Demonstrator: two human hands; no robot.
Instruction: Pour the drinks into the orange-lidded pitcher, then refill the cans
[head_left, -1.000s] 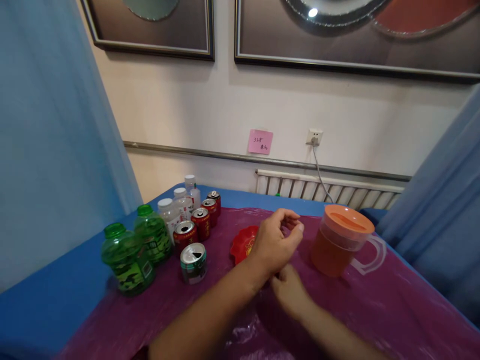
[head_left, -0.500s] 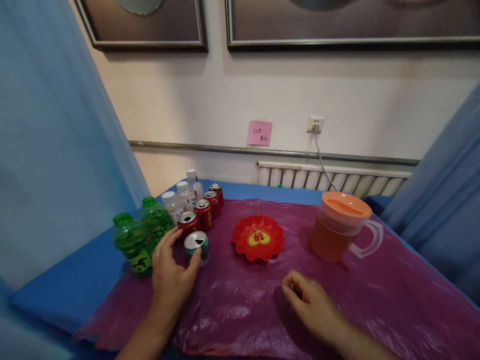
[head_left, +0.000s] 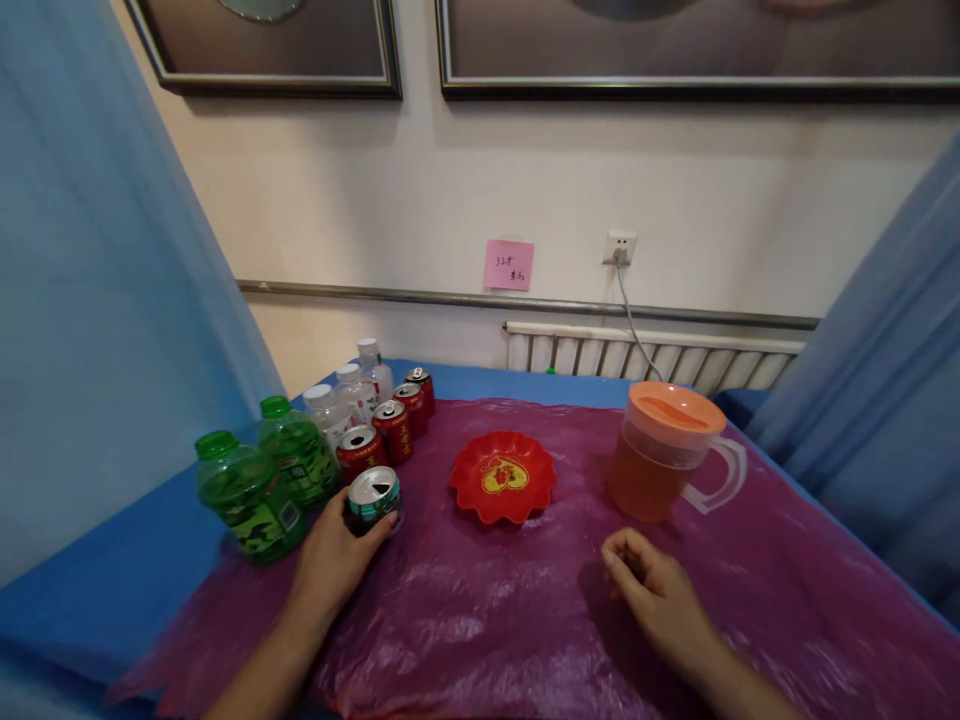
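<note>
My left hand (head_left: 341, 545) is wrapped round a green and silver can (head_left: 375, 494), thumb on its near right side. The can stands upright at the near end of a row of red cans (head_left: 393, 432). On the right, my right hand (head_left: 637, 578) hovers with loosely curled fingers and nothing visible in them. It is nearest to a clear pitcher (head_left: 651, 468) of amber liquid with an orange lid. A red scalloped plate (head_left: 461, 480) with a yellow heart lies between the hands, touched by neither.
Two green bottles (head_left: 251, 500) stand left of my left hand. White-capped clear bottles (head_left: 357, 395) stand behind the red cans. Purple plastic sheeting (head_left: 465, 610) covers much of the blue table (head_left: 112, 545). A radiator (head_left: 592, 354) is behind.
My left hand has come down and closed round the green and silver can. My right hand has shifted right, away from the plate. The whole view has turned slightly right.
</note>
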